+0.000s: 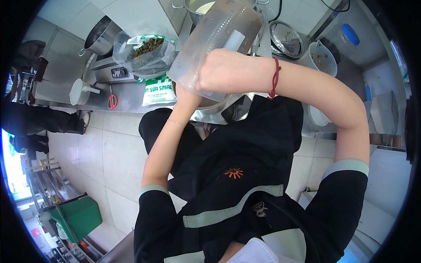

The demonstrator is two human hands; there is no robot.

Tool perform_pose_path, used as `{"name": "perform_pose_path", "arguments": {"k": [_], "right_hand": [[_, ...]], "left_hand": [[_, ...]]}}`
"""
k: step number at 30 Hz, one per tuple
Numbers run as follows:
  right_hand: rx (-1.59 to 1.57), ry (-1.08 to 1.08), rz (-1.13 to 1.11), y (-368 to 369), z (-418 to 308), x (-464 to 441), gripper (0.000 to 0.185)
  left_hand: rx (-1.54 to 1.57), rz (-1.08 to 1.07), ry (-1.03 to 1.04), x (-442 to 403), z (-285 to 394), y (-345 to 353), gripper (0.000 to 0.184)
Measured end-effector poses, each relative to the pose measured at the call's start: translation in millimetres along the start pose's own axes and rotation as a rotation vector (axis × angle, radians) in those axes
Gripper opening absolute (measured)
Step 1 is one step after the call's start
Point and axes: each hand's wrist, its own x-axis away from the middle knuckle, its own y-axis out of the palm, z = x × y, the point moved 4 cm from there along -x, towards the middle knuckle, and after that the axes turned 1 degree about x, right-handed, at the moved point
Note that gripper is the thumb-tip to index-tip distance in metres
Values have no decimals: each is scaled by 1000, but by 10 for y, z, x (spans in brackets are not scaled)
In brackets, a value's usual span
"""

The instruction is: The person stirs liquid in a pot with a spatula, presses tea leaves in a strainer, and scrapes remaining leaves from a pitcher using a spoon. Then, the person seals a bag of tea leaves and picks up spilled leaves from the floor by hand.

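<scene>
My right hand (223,72) is closed around the handle of a large translucent plastic jug (210,39), which is held tilted in front of me. Below and partly behind the jug is my left hand (187,100), its fingers hidden by the plastic. Under both hands the rim of a metal pot (217,107) shows at the counter's front edge. A white and green printed packet (157,93) lies just left of my left hand. Beyond the jug stands a metal pot with pale yellow contents (204,8).
Leftward are a clear bag of greenish dried bits (149,47), a scale (116,73), red-handled scissors (112,101), a white jug (78,92) and a steel pot (101,36). Rightward are a round metal lid (286,39) and a clear container (322,59). Another person's dark-trousered legs (41,118) stand left.
</scene>
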Motion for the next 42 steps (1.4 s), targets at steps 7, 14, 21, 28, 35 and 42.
{"name": "perform_pose_path", "arguments": {"k": [7,14,21,28,35,42], "right_hand": [[16,106,9,30,-48,44,10],[124,144,-7,61,-77,44,10],[68,214,-4,59,-126,45,6],[102,253,34,26,-137,60,3],[237,441,194,25,-280,85,7],[157,661,406,133,-435,153,26]], "left_hand": [[-256,-262,-140,306,-6,-71,28],[15,272,141,-302,66,75,29],[14,163,150,-443,105,185,30],[-172,131,147,-233,94,-26,30],[-267,-192,-144,154,46,-58,20],[-259,-159,-191,334,54,-32,8]]}}
